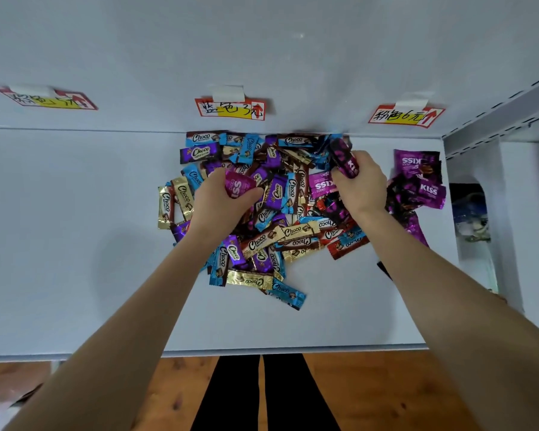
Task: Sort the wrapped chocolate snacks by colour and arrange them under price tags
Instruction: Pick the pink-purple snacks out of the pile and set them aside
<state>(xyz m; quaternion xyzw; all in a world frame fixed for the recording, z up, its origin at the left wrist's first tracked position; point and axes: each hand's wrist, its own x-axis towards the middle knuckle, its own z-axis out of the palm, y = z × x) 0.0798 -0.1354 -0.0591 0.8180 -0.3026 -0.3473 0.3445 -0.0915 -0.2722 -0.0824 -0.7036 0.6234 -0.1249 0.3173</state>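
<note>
Overhanging wooden floor (371, 396), white shelf (59, 244) below taped price tags (231, 109)

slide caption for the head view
Left hand and right hand each grip a Kiss snack over the mixed pile

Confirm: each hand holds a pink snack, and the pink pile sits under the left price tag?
Wrong tag: the head view shows the pink pile under the right price tag. The left hand and right hand each hold a pink snack.
</note>
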